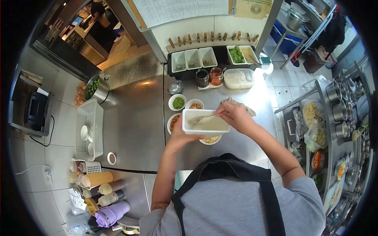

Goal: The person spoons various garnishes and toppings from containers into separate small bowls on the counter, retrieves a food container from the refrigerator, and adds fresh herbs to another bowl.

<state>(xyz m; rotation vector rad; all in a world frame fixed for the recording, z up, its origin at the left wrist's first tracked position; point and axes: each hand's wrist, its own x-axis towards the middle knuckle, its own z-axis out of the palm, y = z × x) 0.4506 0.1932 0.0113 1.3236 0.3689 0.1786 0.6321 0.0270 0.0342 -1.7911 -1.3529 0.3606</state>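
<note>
My left hand (pixel 181 137) grips a white rectangular tub (pixel 206 132) by its left end, above the steel counter. The tub holds a pale, creamy-looking filling. Fingers of my right hand (pixel 236 117) are closed on the thin handle of a metal spoon (pixel 204 117), whose head dips into the tub. Around the tub stand small white bowls: one with chopped green herbs (pixel 178 103), one with pinkish-brown pieces (pixel 195 104), one with orange-brown bits (pixel 173 122), partly hidden by my left hand, and one with yellowish pieces (pixel 211 140), mostly under the tub.
At the back are white bins (pixel 193 59), two jars (pixel 209 77) and a lidded plastic box (pixel 239 78). A crumpled cloth (pixel 245 107) lies beyond my right hand. To the left are a white basket (pixel 89 129), a pot of green limes (pixel 97 89) and sauce bottles (pixel 98 179).
</note>
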